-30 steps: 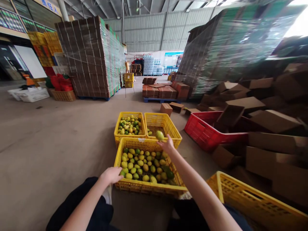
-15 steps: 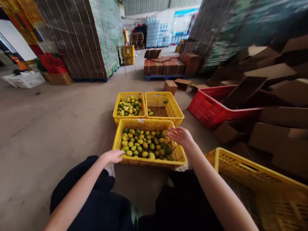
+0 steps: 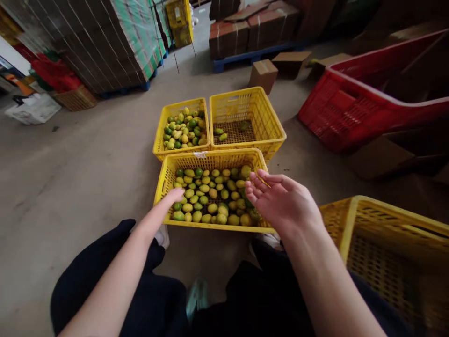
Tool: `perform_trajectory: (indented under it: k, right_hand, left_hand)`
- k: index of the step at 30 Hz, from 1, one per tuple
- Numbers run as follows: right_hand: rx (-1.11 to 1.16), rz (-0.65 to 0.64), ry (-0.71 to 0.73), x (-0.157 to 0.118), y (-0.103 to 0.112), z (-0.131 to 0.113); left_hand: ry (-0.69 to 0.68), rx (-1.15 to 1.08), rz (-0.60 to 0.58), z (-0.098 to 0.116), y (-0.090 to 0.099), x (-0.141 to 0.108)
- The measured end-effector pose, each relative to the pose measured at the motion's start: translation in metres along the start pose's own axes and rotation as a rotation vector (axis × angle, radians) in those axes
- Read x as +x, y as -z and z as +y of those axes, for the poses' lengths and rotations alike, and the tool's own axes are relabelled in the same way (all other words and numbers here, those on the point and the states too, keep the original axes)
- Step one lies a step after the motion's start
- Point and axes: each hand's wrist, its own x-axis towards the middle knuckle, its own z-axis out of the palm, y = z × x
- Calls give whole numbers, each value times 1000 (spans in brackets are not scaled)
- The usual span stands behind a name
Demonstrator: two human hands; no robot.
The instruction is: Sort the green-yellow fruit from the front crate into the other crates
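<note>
A yellow plastic crate [image 3: 217,227] stands on the floor in front of my feet, its bottom covered with green and yellow lemons [image 3: 204,188]. My left hand [image 3: 174,194] is over the left part of this crate, fingers stretched toward the lemons and holding nothing I can see. At the crate's right side, my right hand [image 3: 280,199] is turned palm up with its fingers apart and nothing in it. Behind are two more yellow crates: the left crate [image 3: 158,133] is piled with lemons, while the right crate [image 3: 273,112] has only a few on its bottom.
Close by my right leg is another yellow crate [image 3: 351,224]. A large red crate [image 3: 326,110] lies beyond it among cardboard pieces. Farther back are a small carton [image 3: 264,75], boxes on a blue pallet [image 3: 252,55] and a wrapped stack [image 3: 129,42]. Bare floor stretches left.
My view has tilted down and come nearer the crates. My left hand has moved from the front crate's near left rim to over its lemons. My right hand has turned palm up.
</note>
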Motion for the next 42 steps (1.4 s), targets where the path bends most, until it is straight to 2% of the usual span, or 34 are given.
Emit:
perform_trajectory:
  k: [4, 8, 11, 14, 16, 19, 22, 25, 26, 28, 30, 33, 35, 37, 39, 42]
  right_hand:
    - [9, 70, 18, -3, 7, -3]
    - [-68, 149, 38, 2, 22, -12]
    - [-135, 234, 68, 6, 31, -18]
    - [-142, 250, 74, 9, 30, -19]
    - [-116, 220, 53, 10, 24, -17]
    - [-68, 160, 24, 8, 11, -13]
    - [-27, 125, 19, 2, 0, -4]
    - [-24, 111, -12, -5, -9, 9]
    - [-36, 98, -29, -7, -11, 15]
    - [-71, 65, -66, -9, -16, 25]
    - [-98, 51, -88, -8, -20, 33]
    - [-132, 91, -90, -1, -22, 42]
    - [-171, 109, -95, 7, -18, 48]
    - [-230, 99, -113, 18, -11, 55]
    - [-347, 94, -108, 30, 0, 65]
    - [-670, 107, -50, 46, 19, 87]
  left_hand:
    - [178, 58, -29, 9, -31, 46]
    - [285, 35, -28, 12, -53, 78]
    - [324, -34, -36, 14, -62, 91]
    - [347, -134, -23, 17, -59, 88]
    - [354, -211, 17, 18, -49, 77]
    - [359, -346, 115, 17, -21, 52]
    - [333, -527, 199, 15, 20, 19]
    - [232, -772, 250, 21, 66, -25]
    - [180, -924, 268, 26, 81, -42]
    - [21, -1551, 291, 43, 107, -78]
    - [-78, -2014, 240, 64, 126, -115]
    - [-141, -2388, 89, 94, 138, -156]
    - [-135, -2529, -4, 104, 137, -170]
    - [-95, -2620, -46, 105, 132, -175]
    - [-40, -2692, -26, 98, 129, -175]
    - [96, -2739, 91, 78, 136, -174]
